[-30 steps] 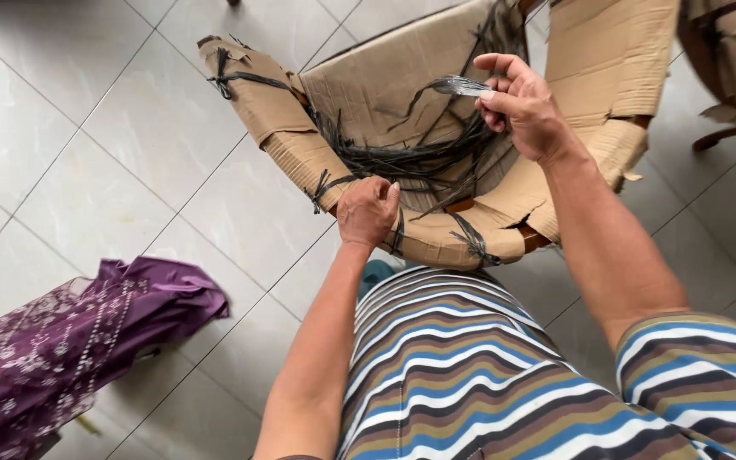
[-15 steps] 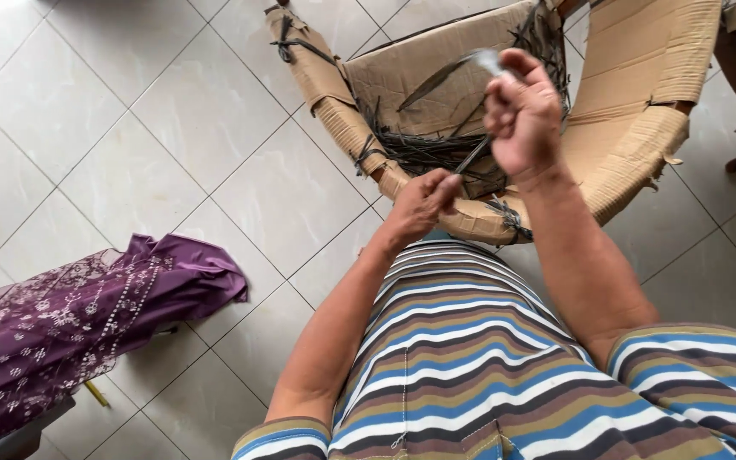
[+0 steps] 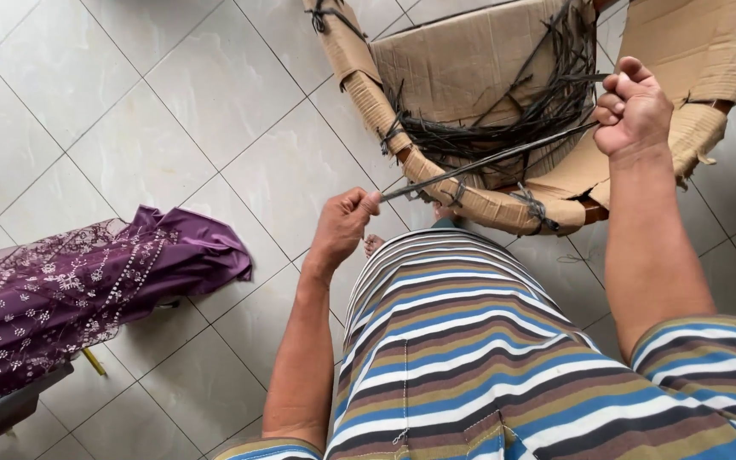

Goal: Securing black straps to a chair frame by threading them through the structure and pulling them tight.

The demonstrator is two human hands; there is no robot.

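Dark strip (image 3: 487, 160) stretched taut between both clenched hands (left (image 3: 344, 223) lower, right (image 3: 634, 111) raised).

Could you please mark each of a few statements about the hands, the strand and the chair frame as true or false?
1. Both hands grip one dark strand stretched between them. True: the left hand holds its lower end, the right hand its upper end.
2. The chair frame is wrapped in white plastic. False: it is wrapped in brown cardboard.
3. Purple embroidered cloth lies at the left over the tiled floor. True.
4. The right hand is open and flat. False: it is clenched in a fist around the strand.
5. A bundle of dark strands lies inside the frame. True.
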